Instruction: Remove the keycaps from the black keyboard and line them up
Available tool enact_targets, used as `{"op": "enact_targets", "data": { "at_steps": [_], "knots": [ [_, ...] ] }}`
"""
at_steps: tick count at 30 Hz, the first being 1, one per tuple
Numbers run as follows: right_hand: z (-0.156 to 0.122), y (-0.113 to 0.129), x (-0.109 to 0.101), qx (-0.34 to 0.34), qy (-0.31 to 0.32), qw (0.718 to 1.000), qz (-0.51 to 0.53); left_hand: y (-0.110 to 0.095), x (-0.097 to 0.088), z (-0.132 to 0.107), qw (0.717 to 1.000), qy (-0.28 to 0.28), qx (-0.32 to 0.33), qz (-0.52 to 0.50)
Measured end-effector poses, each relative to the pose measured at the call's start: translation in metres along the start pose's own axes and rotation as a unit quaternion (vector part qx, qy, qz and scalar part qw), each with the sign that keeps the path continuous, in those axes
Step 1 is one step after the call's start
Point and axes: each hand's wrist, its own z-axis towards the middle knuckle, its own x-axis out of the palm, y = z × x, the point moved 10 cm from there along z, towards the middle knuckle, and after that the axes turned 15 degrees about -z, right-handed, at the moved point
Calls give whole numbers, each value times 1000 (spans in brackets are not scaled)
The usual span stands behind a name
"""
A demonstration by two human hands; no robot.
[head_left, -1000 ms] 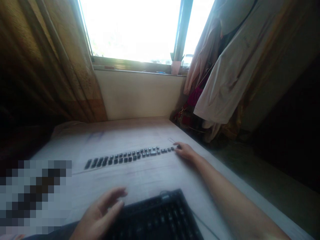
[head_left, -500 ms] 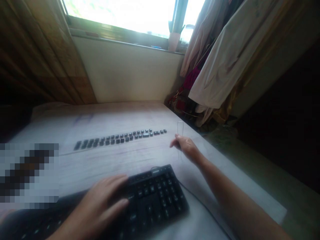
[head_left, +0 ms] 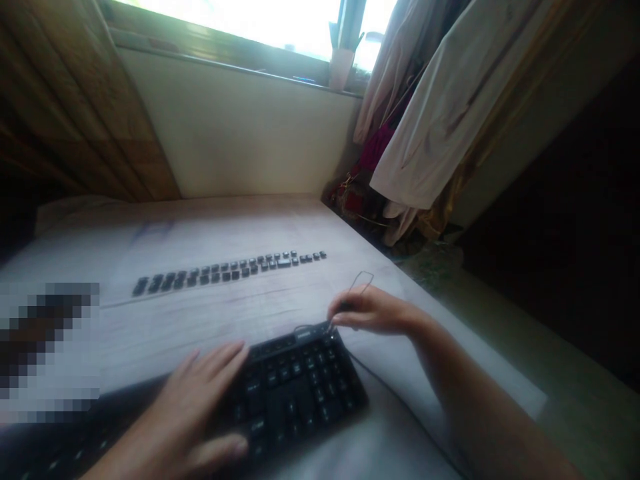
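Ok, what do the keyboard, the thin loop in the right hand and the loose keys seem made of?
Keyboard: likely hard plastic, black and mostly matt, from its dull, even look. Thin loop: probably metal wire, judging by its slim, sharply bent outline; the finish is unclear. Loose keys: seemingly dark plastic with a slight sheen, as some tops catch pale light, though blur leaves that open.

Head-worn view, angled down, near above keyboard [head_left: 295, 393], facing window [head_left: 235, 23]
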Motion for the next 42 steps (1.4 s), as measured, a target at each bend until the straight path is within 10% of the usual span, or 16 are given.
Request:
{"op": "enact_targets", "data": {
  "at_steps": [31,42],
  "knots": [
    [5,13,22,-71,-16,988,-138,-24,17,3,991,80,-83,67],
    [12,-18,13,-2,-35,976,215,-29,15,6,989,89,-105,62]
  ]
}}
